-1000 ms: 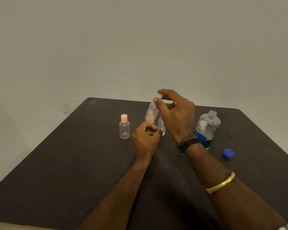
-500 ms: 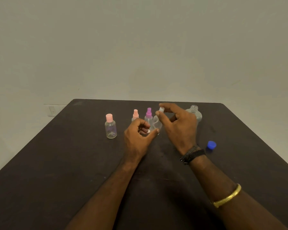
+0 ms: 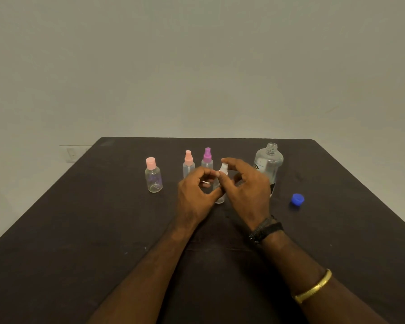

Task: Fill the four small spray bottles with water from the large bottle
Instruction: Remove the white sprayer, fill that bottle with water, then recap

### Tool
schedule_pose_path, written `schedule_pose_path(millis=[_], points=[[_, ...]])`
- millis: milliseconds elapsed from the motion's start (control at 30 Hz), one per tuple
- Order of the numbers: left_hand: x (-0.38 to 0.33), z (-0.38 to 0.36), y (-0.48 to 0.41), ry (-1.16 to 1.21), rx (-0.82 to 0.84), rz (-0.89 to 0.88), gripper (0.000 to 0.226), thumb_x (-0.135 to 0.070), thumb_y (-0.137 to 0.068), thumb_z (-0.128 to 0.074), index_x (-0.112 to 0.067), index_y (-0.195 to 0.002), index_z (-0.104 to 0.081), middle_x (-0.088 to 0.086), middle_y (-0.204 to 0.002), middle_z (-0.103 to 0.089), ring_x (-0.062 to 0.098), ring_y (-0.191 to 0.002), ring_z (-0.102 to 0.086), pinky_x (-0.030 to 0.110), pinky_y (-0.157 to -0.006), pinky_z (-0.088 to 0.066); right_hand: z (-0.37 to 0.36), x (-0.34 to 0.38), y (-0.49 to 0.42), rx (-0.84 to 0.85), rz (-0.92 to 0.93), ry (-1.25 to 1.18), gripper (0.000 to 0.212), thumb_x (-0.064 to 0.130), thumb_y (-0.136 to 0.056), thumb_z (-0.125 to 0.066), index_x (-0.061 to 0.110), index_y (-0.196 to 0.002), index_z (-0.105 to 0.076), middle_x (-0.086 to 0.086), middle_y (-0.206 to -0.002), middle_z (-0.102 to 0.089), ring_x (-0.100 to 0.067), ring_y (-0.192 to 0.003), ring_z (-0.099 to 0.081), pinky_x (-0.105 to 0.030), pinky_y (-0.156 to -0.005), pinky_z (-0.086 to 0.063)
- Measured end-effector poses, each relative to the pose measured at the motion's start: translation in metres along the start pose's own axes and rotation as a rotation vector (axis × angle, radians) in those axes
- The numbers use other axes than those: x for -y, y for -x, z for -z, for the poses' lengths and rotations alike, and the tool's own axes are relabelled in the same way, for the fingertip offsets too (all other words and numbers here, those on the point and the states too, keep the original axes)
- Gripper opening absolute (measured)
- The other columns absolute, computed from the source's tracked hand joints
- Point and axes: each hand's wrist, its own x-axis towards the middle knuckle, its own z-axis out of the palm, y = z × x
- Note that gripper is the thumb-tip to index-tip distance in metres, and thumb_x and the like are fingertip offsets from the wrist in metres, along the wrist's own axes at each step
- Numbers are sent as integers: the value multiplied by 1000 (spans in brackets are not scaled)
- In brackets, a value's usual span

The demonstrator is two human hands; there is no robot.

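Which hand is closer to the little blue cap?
Right. The right hand pinches the white-topped bottle, with the blue cap off to its right. The left hand holds that bottle from the other side, farther from the cap.

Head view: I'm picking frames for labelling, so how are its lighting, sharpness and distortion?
Head view: lighting is soft and even, with only faint shadows on the dark table; no strong glare on the large bottle; the small clear bottle between the left hand and right hand looks soft and low in contrast; the wide lens splays the table's sides.
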Motion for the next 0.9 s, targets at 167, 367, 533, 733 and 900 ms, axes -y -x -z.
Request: schedule_pose_path(millis=[167,367,533,733,900], points=[[1,-2,1,0,31,-3,25,-22,-82,-84,-13,-102,-72,-5,-97,-74,9,-87,-72,28,-78,-63,-3,-6,1,10,-33,-39,34,34,-85,-82,21,-116,-72,7,-93,-67,-5,-81,-62,-27,-70,-57],[2,-1,2,47,86,59,31,-17,-78,-87,-10,-105,-72,-1,-97,-76,9,-87,-73,27,-80,-63,1,-6,2,46,-61,-148,36,23,-83,-85,21,-116,-73,12,-91,-67,-6,-84,-64,-21,-72,-57],[0,1,2,113,105,104,34,-17,-78,-88,-9,-106,-71,-1,-98,-76,9,-88,-75,25,-81,-62,9,-2,1,105,-55,-173,50,15,-84,-82,27,-130,-67,16,-98,-68,4,-95,-64,-8,-79,-53],[0,-2,2,117,101,120,34,-10,-79,-87,-11,-108,-70,-1,-101,-75,7,-91,-74,23,-82,-61,8,-5,3,131,-66,-176,62,23,-85,-81,26,-142,-56,9,-113,-68,0,-104,-63,-12,-88,-52],[0,-2,2,124,110,119,36,-12,-78,-88,-16,-108,-68,-1,-101,-75,7,-91,-74,25,-83,-62,8,-13,1,98,-83,-101,60,28,-81,-85,25,-135,-60,9,-93,-63,-5,-89,-61,-18,-78,-53]])
